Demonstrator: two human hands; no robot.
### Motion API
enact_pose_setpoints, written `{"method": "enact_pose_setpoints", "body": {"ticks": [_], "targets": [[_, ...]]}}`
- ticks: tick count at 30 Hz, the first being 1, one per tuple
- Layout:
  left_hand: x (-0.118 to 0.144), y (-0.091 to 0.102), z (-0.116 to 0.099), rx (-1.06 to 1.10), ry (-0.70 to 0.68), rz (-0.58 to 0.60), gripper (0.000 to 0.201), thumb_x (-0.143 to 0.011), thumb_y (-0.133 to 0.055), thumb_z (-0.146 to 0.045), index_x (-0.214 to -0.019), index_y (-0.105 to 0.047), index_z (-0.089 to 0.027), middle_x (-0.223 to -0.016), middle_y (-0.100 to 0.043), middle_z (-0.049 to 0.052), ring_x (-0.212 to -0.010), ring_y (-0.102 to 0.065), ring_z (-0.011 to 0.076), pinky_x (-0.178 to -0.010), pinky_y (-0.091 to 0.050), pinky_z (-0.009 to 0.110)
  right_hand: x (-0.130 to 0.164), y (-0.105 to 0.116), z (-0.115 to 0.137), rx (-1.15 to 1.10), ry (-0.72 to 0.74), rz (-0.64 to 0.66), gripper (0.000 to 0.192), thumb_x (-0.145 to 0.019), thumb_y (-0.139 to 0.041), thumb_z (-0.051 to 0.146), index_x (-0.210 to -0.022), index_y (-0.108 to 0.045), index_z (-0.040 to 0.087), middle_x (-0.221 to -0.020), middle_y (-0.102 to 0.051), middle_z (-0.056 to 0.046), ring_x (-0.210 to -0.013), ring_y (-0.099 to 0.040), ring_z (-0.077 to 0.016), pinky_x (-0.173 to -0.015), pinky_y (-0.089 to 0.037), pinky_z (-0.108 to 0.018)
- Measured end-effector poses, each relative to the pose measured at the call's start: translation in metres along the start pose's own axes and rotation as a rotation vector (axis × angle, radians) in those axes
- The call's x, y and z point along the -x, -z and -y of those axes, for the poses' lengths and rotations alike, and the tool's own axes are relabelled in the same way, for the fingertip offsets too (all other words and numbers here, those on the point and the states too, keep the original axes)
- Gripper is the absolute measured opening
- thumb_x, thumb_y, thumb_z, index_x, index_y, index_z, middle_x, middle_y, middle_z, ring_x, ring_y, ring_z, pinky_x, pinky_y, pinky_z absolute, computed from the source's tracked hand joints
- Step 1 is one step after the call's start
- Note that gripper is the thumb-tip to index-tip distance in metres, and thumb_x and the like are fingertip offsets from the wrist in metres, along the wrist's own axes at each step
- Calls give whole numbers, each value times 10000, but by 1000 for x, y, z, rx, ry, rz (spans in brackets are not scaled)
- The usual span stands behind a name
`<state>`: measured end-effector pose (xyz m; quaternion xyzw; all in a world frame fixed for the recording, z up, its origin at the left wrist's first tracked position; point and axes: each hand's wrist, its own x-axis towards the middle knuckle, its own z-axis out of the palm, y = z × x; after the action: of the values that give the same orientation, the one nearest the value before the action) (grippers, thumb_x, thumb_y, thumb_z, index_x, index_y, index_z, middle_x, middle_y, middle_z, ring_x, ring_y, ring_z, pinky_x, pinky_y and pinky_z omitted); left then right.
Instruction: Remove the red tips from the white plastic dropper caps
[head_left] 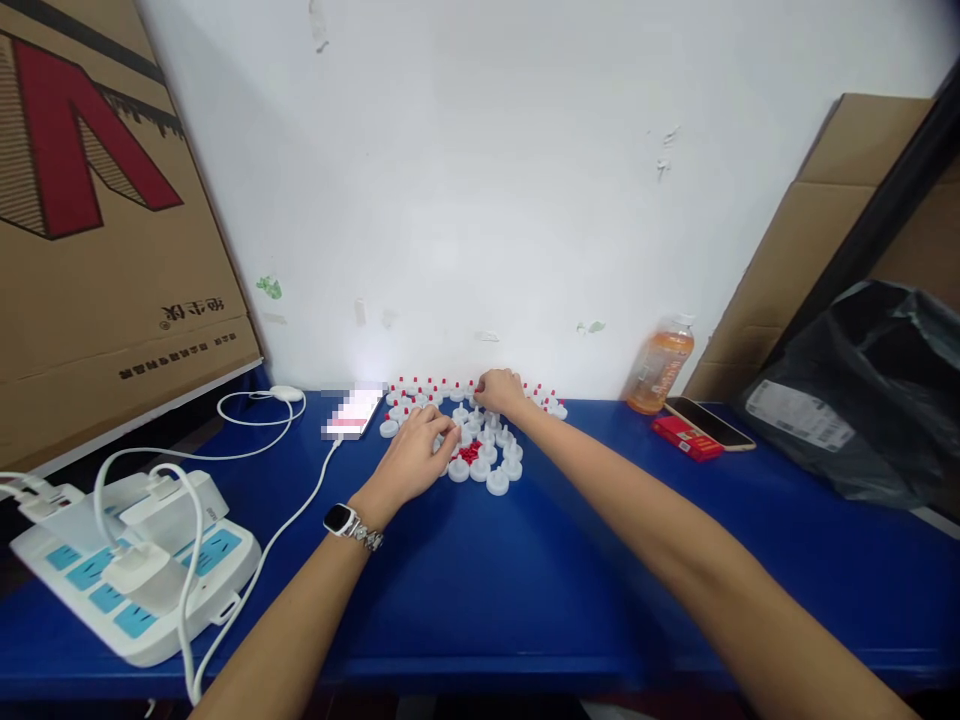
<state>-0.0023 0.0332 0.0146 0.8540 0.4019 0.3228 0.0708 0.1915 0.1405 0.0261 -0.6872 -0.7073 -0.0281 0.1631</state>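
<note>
A: From the head view, what did I have at the left hand?

B: I saw the left hand [420,450] low over the bench [465,570], fingers bent at the edge of the cluster. I couldn't tell whether they gripped anything, since the fingertips were hidden. Just right of that hand lay a small heap of red tips [469,454], with white nozzle caps [498,482] standing around it, spouts up.

A: And the right hand?

B: The right hand [501,390] was beyond those white caps, near the wall [480,200], its fingers curled down at the far row. I couldn't make out whether a cap was pinched there. Red-tipped caps [388,428] stood to either side of it, and more were left of and beyond the left hand.

A: Anything else around them?

B: Left of the left hand I had a lit phone [364,408] on a white cable [311,490], and farther left and nearer me a power strip [225,560] with plugs in it. Well to the right of the right hand stood a bottle of orange drink [661,368], beside a dark-screened phone [716,425] and a red packet [684,438].
</note>
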Motion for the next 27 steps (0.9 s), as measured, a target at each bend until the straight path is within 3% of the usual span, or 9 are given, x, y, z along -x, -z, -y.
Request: {"method": "enact_pose_setpoints", "body": {"ticks": [4,6,10,14,18,20,22,25,27], "targets": [[0,2,-1,7,5,-26,324,-991,-400,-393,-838,-617,-207,-923,-574,59,-939,-531,234,-868,-444,411,12,11,-1,-77,41,-97,217,-859,-548,266,-984,-701,177,-1126,-682,-125,-1120,-560,-271,-925,-411,-366],[-1,2,-4,20,-7,-66,283,-992,-407,-383,-890,-603,-207,-940,-578,56,-951,-536,229,-876,-442,403,28,19,-2,-244,133,-168,219,-883,-507,241,-1027,-659,177,-1083,-691,-94,-1035,-602,-219,-873,-441,-321],[0,2,-15,59,-40,-146,193,-990,-434,-363,-1029,-543,-208,-976,-573,46,-968,-545,210,-867,-449,370,78,29,-1,-644,363,-219,150,-871,-525,225,-976,-629,199,-866,-694,-21,-758,-630,-152,-693,-474,-264],[3,0,-27,-20,-114,-125,189,-1006,-398,-356,-991,-500,-199,-948,-559,50,-908,-535,207,-816,-450,356,125,28,4,-784,511,-287,150,-799,-585,159,-930,-645,203,-916,-681,-19,-806,-612,-150,-728,-480,-266],[3,0,-37,-187,-236,-58,258,-1030,-296,-279,-887,-494,-197,-895,-542,53,-859,-495,213,-789,-421,361,146,30,8,-830,492,-302,147,-808,-565,142,-923,-631,205,-853,-657,-5,-769,-592,-148,-740,-481,-275],[2,0,-40,-171,-261,-51,270,-1029,-289,-259,-851,-483,-199,-863,-535,44,-843,-486,207,-781,-412,351,149,32,7,-818,510,-312,143,-822,-554,144,-930,-620,209,-862,-649,-9,-785,-596,-153,-761,-483,-283],[1,1,-40,-71,-201,-107,296,-1034,-273,-266,-805,-450,-205,-806,-517,28,-798,-485,189,-747,-408,328,147,35,3,-778,528,-346,149,-831,-540,138,-940,-612,209,-928,-643,-31,-865,-606,-170,-817,-482,-302],[-1,5,-32,69,4,-268,341,-1044,-237,-320,-764,-400,-212,-736,-477,4,-713,-471,165,-693,-398,309,140,37,-10,-721,438,-449,132,-812,-545,117,-887,-611,204,-963,-629,-50,-917,-603,-188,-848,-471,-322],[-2,7,-23,64,47,-264,335,-1041,-262,-355,-789,-427,-210,-771,-497,9,-756,-480,172,-733,-405,318,135,38,-19,-714,361,-488,119,-800,-564,121,-863,-622,204,-928,-639,-41,-864,-604,-184,-803,-473,-317]]}}
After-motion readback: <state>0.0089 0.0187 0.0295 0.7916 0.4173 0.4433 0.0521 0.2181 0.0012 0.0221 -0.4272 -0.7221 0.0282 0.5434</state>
